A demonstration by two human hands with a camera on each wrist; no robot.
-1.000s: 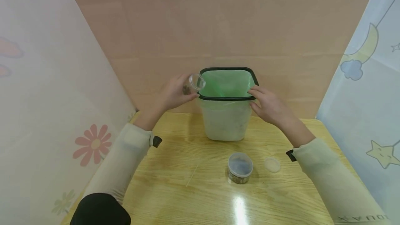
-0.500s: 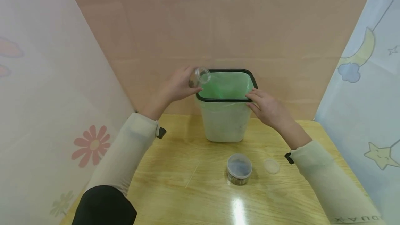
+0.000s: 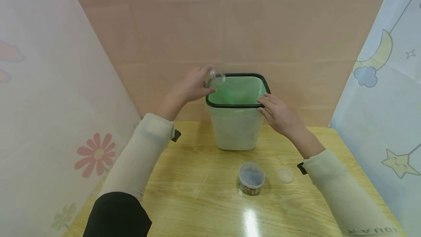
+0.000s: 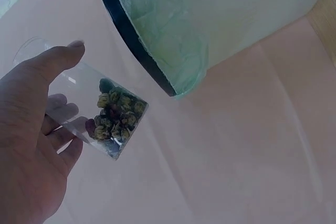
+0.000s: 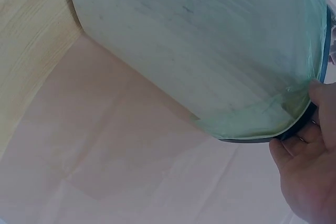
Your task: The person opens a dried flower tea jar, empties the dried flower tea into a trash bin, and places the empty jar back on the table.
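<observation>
My left hand (image 3: 194, 87) grips a clear jar (image 3: 217, 77) above the left rim of the bin, with the jar's mouth tilted toward the opening. Dried flower buds (image 4: 118, 113) lie gathered at the jar's base in the left wrist view. The pale trash bin (image 3: 235, 131) has a black rim and a green liner bag (image 3: 243, 87). At the bin's front right corner, my right hand (image 3: 281, 117) holds the rim, the thumb outside; in the right wrist view some fingers pass behind the black rim (image 5: 304, 123).
A clear tub (image 3: 251, 178) with a translucent top and dark contents stands on the wooden table (image 3: 174, 182) in front of the bin. Right of it lies a round translucent lid (image 3: 285, 175). A brown backdrop (image 3: 177, 32) hangs behind, with printed sheets (image 3: 42, 101) on both sides.
My left hand has moved right and slightly up with the jar, bringing it from beside the rim to over the bin's left edge. The right hand stays on the rim.
</observation>
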